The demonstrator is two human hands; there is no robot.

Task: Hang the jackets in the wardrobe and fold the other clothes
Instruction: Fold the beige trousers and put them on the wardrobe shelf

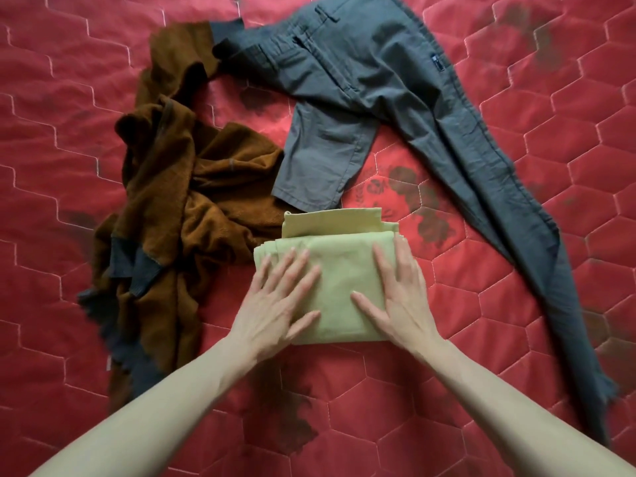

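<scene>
Now both hands lie flat on a folded pale green garment (339,287) near the middle of a bed covered by a red quilted spread (516,304); the left hand (278,304) presses its left half with fingers straight and spread, and the right hand (401,297) presses its right half the same way, so neither grip is curled round anything; the green garment shows several stacked layers along its far edge, with one layer jutting out beyond the rest; just beside it on the left sprawls a crumpled brown garment (179,201) with dark grey ribbed trim, its edge touching the green one; beyond lie grey trousers (361,80), unfolded, one leg bent short with its hem just beside the green garment's far edge, the other leg stretched long toward the right; the trousers' waist end meets the brown garment at the top; the spread carries a stitched hexagon pattern and dark floral prints.
</scene>
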